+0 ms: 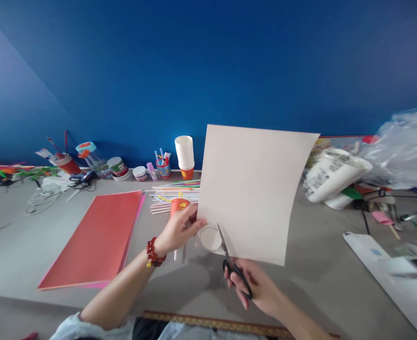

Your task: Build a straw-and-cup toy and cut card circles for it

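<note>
Looking down from the head view, the left hand [179, 230] has its grip pinched closed on the lower left edge of a large cream sheet of stiff paper [254, 189], holding it upright above the grey counter [194, 283]. Just right of that grip, a round disc shape [210, 238] shows at the sheet's bottom corner, pale against the paper. The right hand [258, 288] sits below and to the right, its fingers threaded through the black handles of a pair of steel-bladed scissors [231, 257]; the grip is closed around the handles, and the blades point up, tips at the sheet's bottom edge beside the disc, only slightly parted.

By the look of it, cutting around the circle is at an early stage: the blades meet the edge, yet the disc remains joined to the sheet and most of its outline looks uncut.

Left of the left grip lies a flat stack of red and pink paper sheets [98, 236]. Beyond it sit an orange paper cup [179, 206], a bundle of coloured straws [175, 193] and a stack of white paper cups [185, 156].
</note>
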